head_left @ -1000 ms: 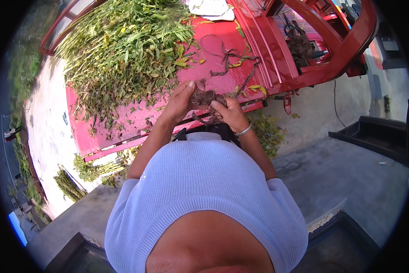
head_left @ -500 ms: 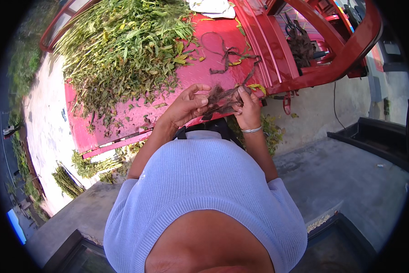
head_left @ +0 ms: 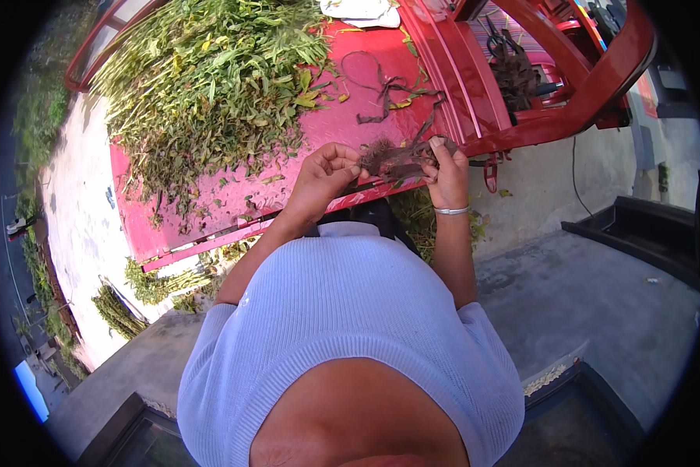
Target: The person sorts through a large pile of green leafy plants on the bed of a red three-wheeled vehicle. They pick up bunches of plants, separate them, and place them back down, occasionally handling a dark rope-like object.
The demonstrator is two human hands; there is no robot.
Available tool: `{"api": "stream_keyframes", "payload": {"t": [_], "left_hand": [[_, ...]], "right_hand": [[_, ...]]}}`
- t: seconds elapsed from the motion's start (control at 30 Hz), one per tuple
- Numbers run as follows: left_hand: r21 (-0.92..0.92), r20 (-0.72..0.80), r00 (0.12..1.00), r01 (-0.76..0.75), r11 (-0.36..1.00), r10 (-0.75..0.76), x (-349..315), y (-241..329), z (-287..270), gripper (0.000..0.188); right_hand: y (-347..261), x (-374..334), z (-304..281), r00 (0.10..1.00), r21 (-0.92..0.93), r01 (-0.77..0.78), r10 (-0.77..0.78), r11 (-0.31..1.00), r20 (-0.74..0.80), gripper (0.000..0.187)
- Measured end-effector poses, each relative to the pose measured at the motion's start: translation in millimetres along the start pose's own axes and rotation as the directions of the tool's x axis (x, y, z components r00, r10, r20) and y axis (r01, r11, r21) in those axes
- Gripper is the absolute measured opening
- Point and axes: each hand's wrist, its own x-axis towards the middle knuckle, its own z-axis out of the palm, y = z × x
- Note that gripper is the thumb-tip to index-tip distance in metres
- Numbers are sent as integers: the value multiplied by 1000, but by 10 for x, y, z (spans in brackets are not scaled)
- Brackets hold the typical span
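Through the head camera I have my right hand (head_left: 449,171) clamped on one end of a bunch of brown strips (head_left: 401,162), thumb laid over the top, while my left hand (head_left: 328,177) pinches the other end between thumb and fingertips, so the bunch is held between two hands above the front edge of the red bed (head_left: 319,148); one silver bracelet (head_left: 452,210) circles the right wrist. Beyond my right hand a strand leads up to one loose tangle (head_left: 393,95) lying on the bed, its strips crossing too much for me to count, with a few yellow leaves about it. One big heap of leafy stems (head_left: 218,86), far too many to number, fills the bed's left part and closes off that side, and at the far edge lies one white cloth-like item (head_left: 363,11). To the right, one red metal frame (head_left: 556,128) stands in the way, with one dark brown clump (head_left: 515,78) seen behind its bars. Lower down, I count two bundles of stems, a dark one (head_left: 118,311) and a paler one (head_left: 163,286), on the ground at left, and one black trough (head_left: 646,233) well apart at right
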Motion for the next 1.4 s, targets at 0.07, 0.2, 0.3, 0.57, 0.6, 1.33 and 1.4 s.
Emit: {"api": "stream_keyframes", "payload": {"t": [0.07, 0.2, 0.3, 0.57, 0.6, 1.33, 1.4], "left_hand": [[68, -6, 1000, 9, 998, -9, -9, 75, -62, 13], [191, -26, 991, -127, 973, 134, 5, -19, -113, 11], [209, -16, 988, -146, 967, 153, 11, -27, -56, 11], [226, 1, 978, -205, 952, 210, -68, -18, -11, 11], [207, 3, 984, -175, 963, 178, -72, -4, -13, 11], [375, -56, 897, -389, 842, 439, -13, -12, -35, 7], [317, -67, 910, -370, 873, 410, -23, -1, -42, 7]], "right_hand": [[7, 90, -140, 951, -323, 259, -298, 910, -78, 6], [-2, -58, -44, 859, -590, 459, -500, 664, 105, 19], [39, -268, 295, 859, -630, 511, -367, 585, 356, 23], [231, -195, 380, 861, -482, 494, -332, 724, 385, 10], [225, -217, 389, 901, -482, 413, -268, 773, 342, 7], [332, -294, 562, 777, -601, 618, -512, 507, 366, 9], [388, -320, 539, 942, -334, 327, -275, 884, 194, 7]]}}
